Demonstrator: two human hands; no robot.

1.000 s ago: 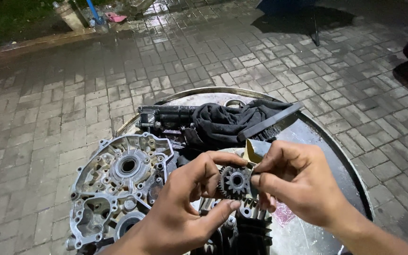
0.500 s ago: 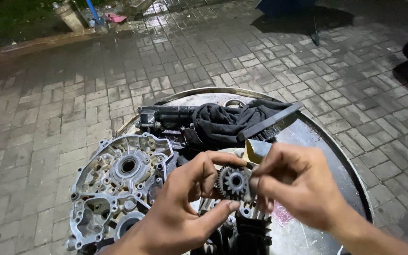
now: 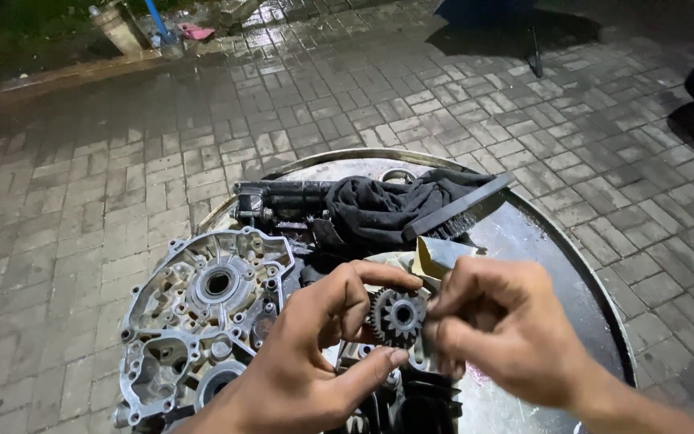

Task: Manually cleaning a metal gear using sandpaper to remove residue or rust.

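While the left hand (image 3: 303, 370) pinches the small dark gear (image 3: 396, 316) between thumb and curled forefinger, the right hand (image 3: 508, 329) closes its fingertips on the gear's other edge, so both hands share the one part and keep it raised, toothed face toward the wearer, likely for a close look; just behind the right hand's fingers a scrap of yellowish paper (image 3: 435, 255) sticks up; to the left lies a silvery engine case half (image 3: 202, 317), open side up; farther back a black rag (image 3: 387, 205) is draped over a dark metal part (image 3: 283, 201); all rest on a round metal desk (image 3: 556, 241) standing on wet brick paving (image 3: 122, 161).
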